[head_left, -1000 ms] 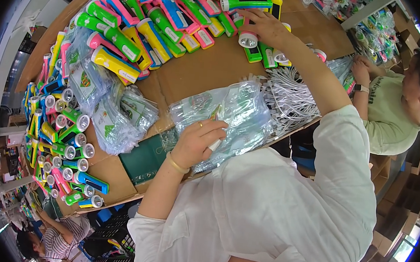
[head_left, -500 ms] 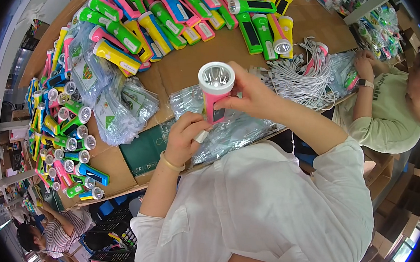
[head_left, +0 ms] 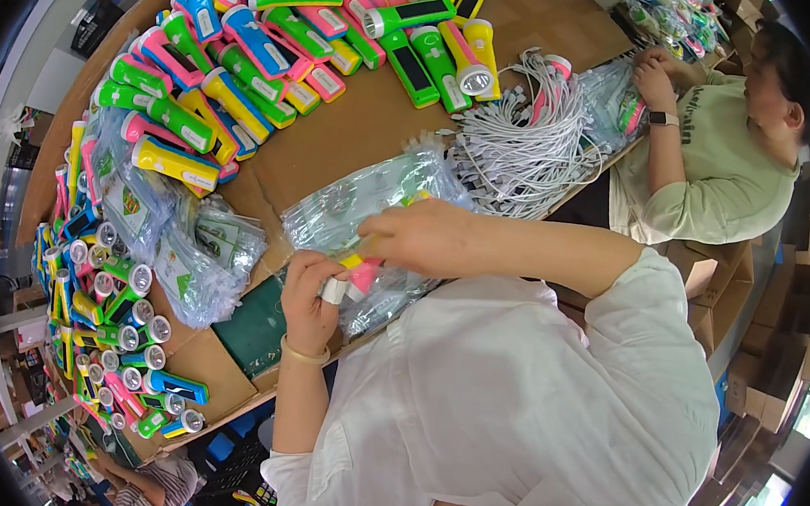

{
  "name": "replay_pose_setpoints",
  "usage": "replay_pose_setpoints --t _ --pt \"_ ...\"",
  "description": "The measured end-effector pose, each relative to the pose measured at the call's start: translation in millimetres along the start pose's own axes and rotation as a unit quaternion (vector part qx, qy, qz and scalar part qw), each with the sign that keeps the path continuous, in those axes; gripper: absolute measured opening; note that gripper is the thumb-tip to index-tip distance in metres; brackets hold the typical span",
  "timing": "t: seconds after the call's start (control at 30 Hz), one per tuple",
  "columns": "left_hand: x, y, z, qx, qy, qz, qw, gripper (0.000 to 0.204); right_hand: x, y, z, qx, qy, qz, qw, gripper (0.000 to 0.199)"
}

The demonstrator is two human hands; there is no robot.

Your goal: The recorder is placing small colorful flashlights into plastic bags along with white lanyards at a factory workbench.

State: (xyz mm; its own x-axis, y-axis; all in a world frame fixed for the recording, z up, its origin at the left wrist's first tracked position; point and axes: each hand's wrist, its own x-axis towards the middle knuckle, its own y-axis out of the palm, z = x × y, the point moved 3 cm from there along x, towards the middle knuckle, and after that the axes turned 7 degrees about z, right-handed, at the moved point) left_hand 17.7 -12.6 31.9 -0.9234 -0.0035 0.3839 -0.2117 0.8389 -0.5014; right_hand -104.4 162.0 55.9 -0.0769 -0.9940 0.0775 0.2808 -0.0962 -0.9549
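- Brown cardboard covers the long work table [head_left: 358, 133], which runs from the lower left up to the upper right; its near edge curves past the person's chest.
- Along the far left edge, finished torches [head_left: 106, 309] in green, pink, blue and yellow lie packed side by side, their round silver lenses facing up.
- Just inside them sit clear packets with green printed cards [head_left: 197, 259], slumped in a loose heap, and a dark green flat box [head_left: 254, 327] at the table's near edge.
- At upper left and top, a spread of loose torches [head_left: 250, 47] lies at mixed angles, covering most of the far side.
- Left hand [head_left: 310, 298], a thin bracelet on its wrist, is closed around the white end of a pink and yellow torch [head_left: 355, 273].
- That torch lies over a pile of clear plastic bags [head_left: 361, 206]; its long axis runs from the white end at lower left up to the right, where the other hand covers it.
- Right hand [head_left: 421, 235] is closed over the torch's upper part, close to the left hand.
- Bare cardboard shows between the bags and the loose torches, the only open stretch within reach.
- Right of the bags lies a tangle of white cables [head_left: 530, 143].
- At far right a co-worker in a pale green top [head_left: 719, 184] has both hands at a clear bag by the table's edge; brown cartons [head_left: 766, 314] are stacked behind.
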Motion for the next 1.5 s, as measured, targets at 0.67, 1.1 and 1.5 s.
replay_pose_setpoints --t 0.67,1.1,1.5 --pt "-26 -8 11 0.038 -0.025 -0.045 0.998 0.01 -106 -108 -54 0.433 0.254 -0.312 0.807 0.012" --pt "-32 -5 13 0.004 -0.055 -0.069 0.996 0.014 -28 -52 -32 0.542 0.18 -0.061 0.818 0.015" --pt "-49 -6 9 -0.07 -0.233 -0.161 0.957 0.013 33 -35 -20 0.189 0.102 0.126 0.968 0.018"
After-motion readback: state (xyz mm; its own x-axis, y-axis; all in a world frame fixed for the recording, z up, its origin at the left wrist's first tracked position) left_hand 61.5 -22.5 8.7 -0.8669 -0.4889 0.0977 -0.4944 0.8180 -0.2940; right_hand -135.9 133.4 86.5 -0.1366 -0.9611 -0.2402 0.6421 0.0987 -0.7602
